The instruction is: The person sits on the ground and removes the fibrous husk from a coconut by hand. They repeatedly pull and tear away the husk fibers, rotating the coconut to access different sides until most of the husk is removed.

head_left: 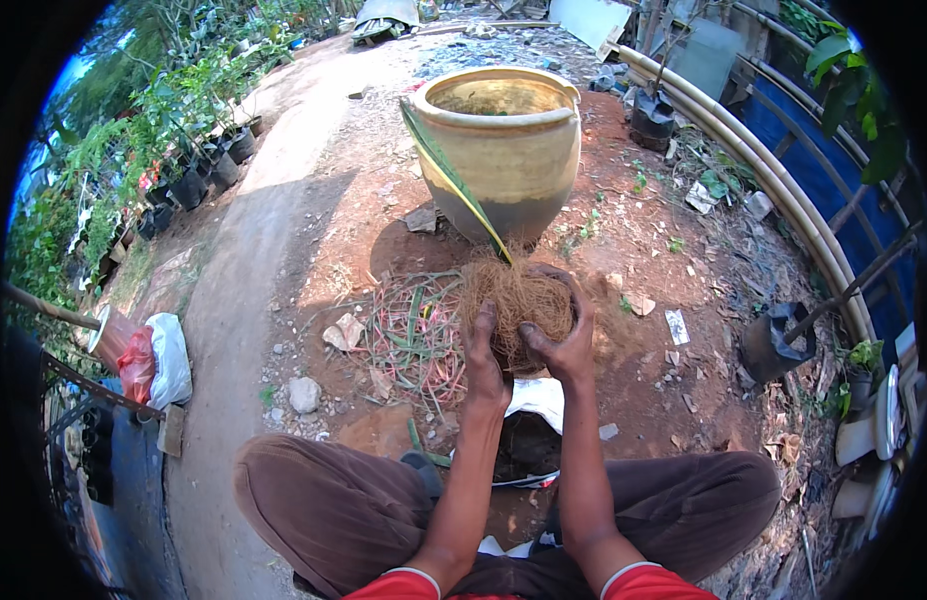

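Note:
My left hand (484, 352) and my right hand (564, 330) press from both sides on a ball of brown coir-like fibre (531, 296). From its top rises one long, yellow-edged green leaf (459, 184), like a snake plant's, leaning up to the left. The leaf passes in front of a large glazed clay pot (501, 165) with a notched rim. Below my wrists, between my legs, an open white sack (542, 397) holds dark soil-like material. Left of my hands lies a heap of pink and green strands (414, 337) on the ground. The underside of the fibre ball is partly hidden.
Stones (306, 394) and litter lie on the red earth. Potted plants (187, 184) line the path at left; a white plastic bag (169, 360) stands nearer. At right are bamboo poles (771, 165) and a black plant bag (771, 345) with a stem.

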Motion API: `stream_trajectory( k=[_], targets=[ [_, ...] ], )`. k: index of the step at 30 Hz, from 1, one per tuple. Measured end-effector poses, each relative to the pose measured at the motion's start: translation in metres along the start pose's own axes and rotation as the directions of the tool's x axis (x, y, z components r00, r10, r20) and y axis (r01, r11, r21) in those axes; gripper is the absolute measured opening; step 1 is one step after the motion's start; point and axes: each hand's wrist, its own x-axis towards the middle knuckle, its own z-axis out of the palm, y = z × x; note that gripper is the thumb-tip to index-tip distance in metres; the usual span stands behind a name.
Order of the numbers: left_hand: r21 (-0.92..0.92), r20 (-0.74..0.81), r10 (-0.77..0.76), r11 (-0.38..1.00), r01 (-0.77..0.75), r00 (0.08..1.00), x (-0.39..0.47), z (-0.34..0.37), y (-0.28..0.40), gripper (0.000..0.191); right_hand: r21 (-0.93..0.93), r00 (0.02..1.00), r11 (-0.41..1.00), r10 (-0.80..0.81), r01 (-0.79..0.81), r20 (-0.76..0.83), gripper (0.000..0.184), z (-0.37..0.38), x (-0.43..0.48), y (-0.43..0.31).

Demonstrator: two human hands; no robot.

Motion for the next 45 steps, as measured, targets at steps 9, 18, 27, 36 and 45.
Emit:
stream_trajectory(
  k=[9, 18, 27, 36, 45],
  targets=[
    [0.345, 0.099, 0.124, 0.926, -0.151, 0.987, 0.030, -0.015, 0.031, 0.079, 0.869, 0.894, 0.322, 0.372, -0.375, 0.248, 0.067, -0.025, -0.014, 0.037],
    [-0.052, 0.093, -0.128, 0.990, 0.133, 0.987, 0.021, -0.011, 0.029, 0.049, 0.685, 0.923, 0.654, 0.378, -0.322, 0.072, 0.050, 0.017, -0.008, 0.008],
    [-0.072, 0.098, -0.083, 0.993, 0.090, 0.992, 0.025, -0.006, 0.020, 0.039, 0.004, 0.993, 0.999, 0.047, -0.048, 0.112, 0.043, 0.006, -0.006, -0.023],
    [0.110, 0.132, -0.111, 0.989, 0.097, 0.985, 0.010, 0.003, 0.033, 0.052, 0.672, 0.847, 0.616, 0.531, -0.411, 0.032, 0.047, -0.015, -0.005, -0.022],
    [-0.259, 0.190, -0.166, 0.942, 0.213, 0.968, 0.020, -0.015, 0.027, 0.046, 0.731, 0.944, 0.623, 0.318, -0.279, 0.089, 0.063, 0.009, -0.006, -0.009]
  ],
)
